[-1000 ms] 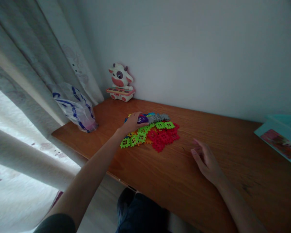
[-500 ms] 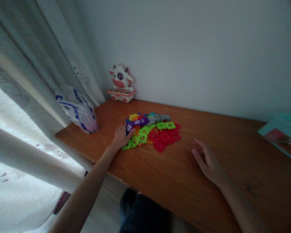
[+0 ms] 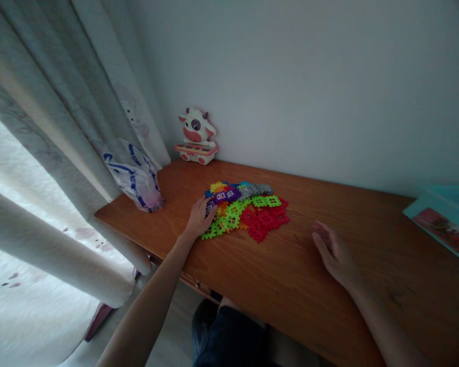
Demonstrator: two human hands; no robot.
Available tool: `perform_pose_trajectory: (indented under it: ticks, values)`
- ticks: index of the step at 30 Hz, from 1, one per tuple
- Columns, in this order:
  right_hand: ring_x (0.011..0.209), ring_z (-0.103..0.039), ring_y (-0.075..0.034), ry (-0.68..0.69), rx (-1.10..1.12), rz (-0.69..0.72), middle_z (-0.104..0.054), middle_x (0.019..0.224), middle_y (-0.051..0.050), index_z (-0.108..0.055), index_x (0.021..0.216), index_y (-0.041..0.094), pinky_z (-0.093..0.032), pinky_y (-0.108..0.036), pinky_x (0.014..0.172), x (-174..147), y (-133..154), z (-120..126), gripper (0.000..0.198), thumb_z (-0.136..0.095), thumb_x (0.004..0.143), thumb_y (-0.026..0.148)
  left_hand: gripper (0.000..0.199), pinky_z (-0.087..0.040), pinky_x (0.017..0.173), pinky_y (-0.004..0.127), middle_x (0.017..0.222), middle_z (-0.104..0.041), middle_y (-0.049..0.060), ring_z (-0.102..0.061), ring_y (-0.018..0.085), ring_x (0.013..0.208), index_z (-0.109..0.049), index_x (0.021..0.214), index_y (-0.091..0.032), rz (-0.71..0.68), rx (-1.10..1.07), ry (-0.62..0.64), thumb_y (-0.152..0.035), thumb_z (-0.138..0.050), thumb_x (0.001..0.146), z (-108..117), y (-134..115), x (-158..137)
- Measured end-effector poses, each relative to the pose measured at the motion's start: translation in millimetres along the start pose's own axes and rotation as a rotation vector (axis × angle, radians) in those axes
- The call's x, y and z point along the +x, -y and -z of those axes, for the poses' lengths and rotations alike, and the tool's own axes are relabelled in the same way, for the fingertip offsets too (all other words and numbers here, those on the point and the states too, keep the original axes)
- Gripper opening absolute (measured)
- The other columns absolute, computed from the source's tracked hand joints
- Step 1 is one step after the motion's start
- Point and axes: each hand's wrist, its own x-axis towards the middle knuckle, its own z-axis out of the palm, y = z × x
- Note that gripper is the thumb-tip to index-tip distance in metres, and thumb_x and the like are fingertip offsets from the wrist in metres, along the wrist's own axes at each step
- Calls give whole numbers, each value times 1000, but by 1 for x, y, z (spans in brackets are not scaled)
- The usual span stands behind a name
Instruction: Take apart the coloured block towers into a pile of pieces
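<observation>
A pile of plastic interlocking pieces lies on the wooden table, with a purple strip (image 3: pixel 226 195) with white window shapes on top. My left hand (image 3: pixel 200 218) is at the pile's left end, thumb and fingers around the end of the purple strip. Lime green pieces (image 3: pixel 229 219) run along the front beside my thumb, and red pieces (image 3: pixel 265 221) lie at the right. Grey pieces (image 3: pixel 256 190) and yellow pieces (image 3: pixel 217 187) show at the back. Well right of the pile, my right hand (image 3: pixel 334 255) rests on the table, fingers loosely bent, thumb apart, holding nothing.
A cow-shaped toy keyboard (image 3: pixel 196 136) stands at the back left against the wall. Left of the pile sits a clear plastic bag (image 3: pixel 135 178) with blue print, next to the curtain (image 3: pixel 61 102). A pale blue package (image 3: pixel 443 216) with a picture lies at the far right.
The view has shifted slightly, so everything appears a little further right. Both hands keep nearly the same places and poses, and the pile looks unchanged.
</observation>
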Motion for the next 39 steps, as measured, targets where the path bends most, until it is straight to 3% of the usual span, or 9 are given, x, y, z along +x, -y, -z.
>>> perform_pose_trajectory:
  ticks: [8, 16, 18, 20, 22, 29, 31, 34, 39]
  values:
    - [107, -67, -30, -88, -53, -12, -66, 118, -15, -56, 124, 23, -52, -56, 98, -4, 4, 1, 50, -45, 95, 62, 44, -35, 117, 49, 141, -56, 17, -49, 28, 136, -54, 129, -16, 70, -109, -131, -46, -42, 98, -1, 2, 0]
    - [101, -65, -31, -154, -293, 110, -66, 106, -15, -64, 107, 22, -51, -56, 95, -22, 8, 8, 44, -40, 97, 57, 31, -42, 111, 50, 127, -61, 17, -55, 29, 126, -55, 117, -17, 81, -121, -216, -34, -51, 93, 13, -2, -8]
    - [104, -64, -33, -175, -379, 132, -66, 107, -16, -65, 108, 21, -51, -57, 96, -29, 8, 8, 45, -39, 97, 56, 28, -40, 112, 51, 128, -58, 17, -52, 30, 128, -55, 116, -18, 38, -113, -274, -31, -52, 92, 19, -12, -16]
    - [111, -62, -35, -185, -462, 143, -66, 113, -18, -64, 112, 19, -48, -59, 99, -36, 7, 7, 45, -39, 97, 54, 24, -41, 111, 50, 128, -57, 16, -52, 29, 127, -55, 114, -19, -105, -107, -328, -29, -53, 92, 23, -28, -28]
    - [120, -59, -36, -187, -533, 115, -64, 122, -19, -63, 117, 18, -45, -60, 103, -42, 6, 5, 47, -39, 97, 53, 22, -44, 109, 48, 126, -59, 14, -55, 27, 122, -56, 113, -21, -296, -125, -254, -25, -54, 92, 21, -51, -40]
    - [136, -49, -37, -67, -692, -103, -57, 141, -22, -57, 132, 14, -37, -61, 110, -52, 6, 0, 58, -34, 97, 53, 25, -48, 102, 43, 118, -65, 12, -59, 26, 115, -61, 113, -21, -869, -219, 301, -17, -52, 90, -19, -147, -51]
    - [138, -47, -37, -27, -714, -124, -55, 144, -21, -56, 134, 14, -35, -60, 112, -53, 10, 1, 58, -33, 97, 53, 25, -47, 103, 44, 116, -65, 13, -59, 26, 115, -62, 112, -20, -890, -260, 326, -16, -50, 90, -36, -161, -47]
    - [139, -45, -37, 13, -747, -169, -52, 147, -22, -55, 136, 11, -34, -57, 113, -53, 18, 3, 59, -34, 98, 51, 25, -48, 100, 43, 113, -66, 12, -61, 26, 112, -62, 109, -20, -785, -317, 317, -15, -50, 88, -54, -166, -47]
    - [140, -44, -37, 41, -772, -223, -47, 150, -23, -54, 139, 7, -33, -53, 115, -53, 30, 4, 61, -35, 99, 49, 25, -52, 89, 38, 102, -67, 9, -64, 23, 95, -60, 110, -20, -601, -311, 357, -16, -53, 87, -59, -156, -51]
